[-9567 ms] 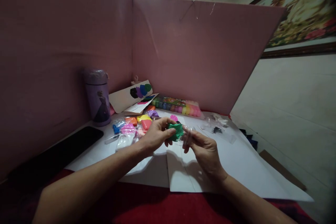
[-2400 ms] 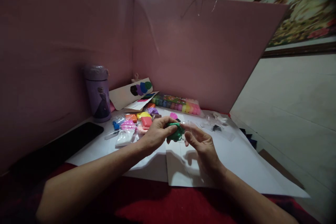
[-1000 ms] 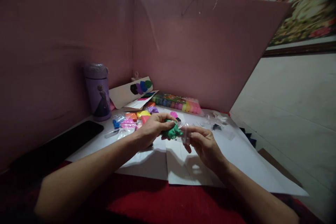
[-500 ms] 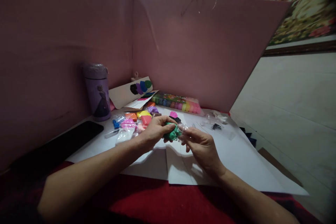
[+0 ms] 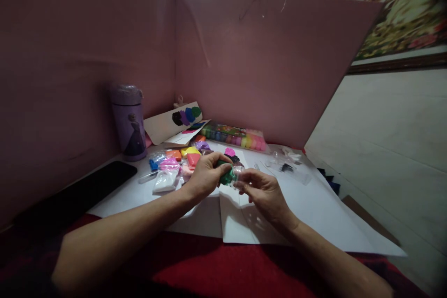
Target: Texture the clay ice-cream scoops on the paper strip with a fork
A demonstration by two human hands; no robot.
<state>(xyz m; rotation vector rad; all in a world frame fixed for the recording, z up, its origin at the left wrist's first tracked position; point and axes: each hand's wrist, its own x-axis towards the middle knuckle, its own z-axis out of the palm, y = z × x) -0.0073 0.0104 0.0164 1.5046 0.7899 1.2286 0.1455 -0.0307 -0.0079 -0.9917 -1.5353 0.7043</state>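
Between my hands, above the white paper (image 5: 321, 209), is a clear plastic packet of green modelling clay (image 5: 227, 177). My left hand (image 5: 208, 173) is closed around the clay end, its thumb pressed on top. With thumb and fingers, my right hand (image 5: 262, 190) pinches the clear plastic edge on the right side. Just behind the hands, pink and dark textured patches (image 5: 230, 152) show on a sheet. Left of my left hand lie several bags of coloured clay, among them a white one (image 5: 165, 180), a pink one (image 5: 169, 164) and a red one (image 5: 192, 160).
A purple bottle (image 5: 129, 123) and a black phone (image 5: 80, 191) stand and lie at the left. Cards with coloured patches (image 5: 186, 115) lean at the back, beside a pack of coloured pieces (image 5: 237, 137). Crumpled clear plastic (image 5: 296, 170) lies right. Pink panels (image 5: 265, 65) enclose the back and left.
My right hand has shifted slightly left and down, nearer my left hand, and less of the clear plastic shows between them. The packet stays held in both hands.
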